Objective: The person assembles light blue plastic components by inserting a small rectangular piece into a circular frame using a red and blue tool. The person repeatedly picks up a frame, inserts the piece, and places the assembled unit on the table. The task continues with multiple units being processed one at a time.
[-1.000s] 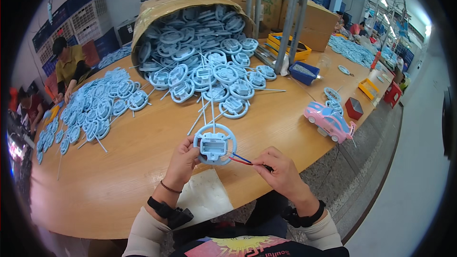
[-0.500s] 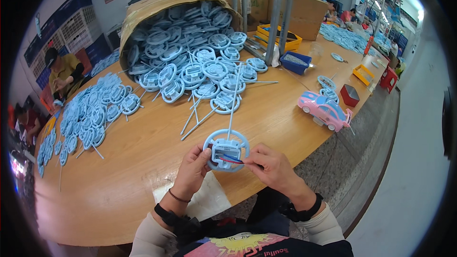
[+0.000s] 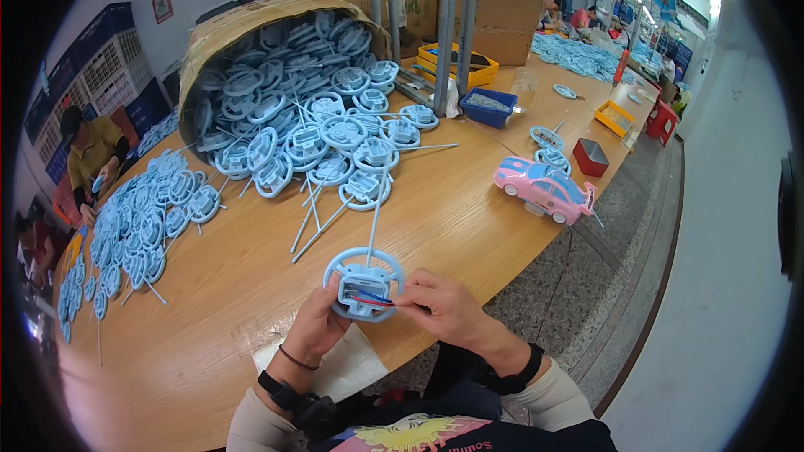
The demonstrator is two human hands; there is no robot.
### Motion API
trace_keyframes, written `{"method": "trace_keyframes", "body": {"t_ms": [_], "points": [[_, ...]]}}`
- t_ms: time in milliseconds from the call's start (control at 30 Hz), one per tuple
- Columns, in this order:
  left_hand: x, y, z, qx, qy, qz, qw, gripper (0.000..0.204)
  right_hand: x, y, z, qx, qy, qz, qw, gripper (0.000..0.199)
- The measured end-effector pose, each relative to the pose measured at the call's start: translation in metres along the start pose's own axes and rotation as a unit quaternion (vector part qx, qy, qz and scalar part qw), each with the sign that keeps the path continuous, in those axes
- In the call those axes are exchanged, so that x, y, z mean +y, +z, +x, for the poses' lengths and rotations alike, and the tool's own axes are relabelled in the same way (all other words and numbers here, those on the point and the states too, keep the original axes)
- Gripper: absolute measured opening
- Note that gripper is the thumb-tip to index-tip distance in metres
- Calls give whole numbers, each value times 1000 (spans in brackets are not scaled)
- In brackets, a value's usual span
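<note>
My left hand (image 3: 315, 323) grips the left side of a light-blue toy steering wheel (image 3: 355, 311), thumb on its face. A boxy open compartment shows in the wheel's middle, and a long thin light-blue rod (image 3: 378, 218) extends from it toward the pile. Red and blue wires (image 3: 373, 302) run out of that compartment to the right. At the wheel's right rim my right hand (image 3: 440, 308) is closed, its thumb and fingertips pinching the wire ends. The wheel is held above the table's near edge, over a white sheet (image 3: 352, 367).
A large carton (image 3: 194, 54) on its side spills several similar wheels (image 3: 328, 134) over the wooden table (image 3: 209, 318). Another heap (image 3: 138, 209) lies left, near a seated person (image 3: 99, 155). To the right are a pink toy car (image 3: 543, 190), a blue bin (image 3: 488, 109) and a red box (image 3: 590, 157).
The whole view has shifted, so the table things appear farther left. Both hands and the wheel have come slightly nearer to me. The grip on wheel and wires looks the same.
</note>
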State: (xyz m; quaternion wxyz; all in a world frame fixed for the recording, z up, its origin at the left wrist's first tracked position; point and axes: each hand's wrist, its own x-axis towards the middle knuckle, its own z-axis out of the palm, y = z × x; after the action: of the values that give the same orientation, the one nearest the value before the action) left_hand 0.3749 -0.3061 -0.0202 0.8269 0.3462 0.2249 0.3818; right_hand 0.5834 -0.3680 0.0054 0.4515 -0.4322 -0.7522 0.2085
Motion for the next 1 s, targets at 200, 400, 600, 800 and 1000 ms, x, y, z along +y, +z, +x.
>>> {"method": "trace_keyframes", "body": {"t_ms": [200,400,600,800,1000], "points": [[27,-37,5,91,78,112,986,38,3,14,9,22,15,-37,999,8],[118,-146,16,186,377,-56,906,40,16,-5,4,38,71,-29,996,8],[158,-149,110,378,261,451,765,61,21,-6,5,5,106,-51,993,10],[206,-223,214,547,146,403,719,73,20,-2,10,17,91,-31,995,11],[183,-181,184,358,106,169,912,40,18,-6,3,24,121,-22,992,10]]}}
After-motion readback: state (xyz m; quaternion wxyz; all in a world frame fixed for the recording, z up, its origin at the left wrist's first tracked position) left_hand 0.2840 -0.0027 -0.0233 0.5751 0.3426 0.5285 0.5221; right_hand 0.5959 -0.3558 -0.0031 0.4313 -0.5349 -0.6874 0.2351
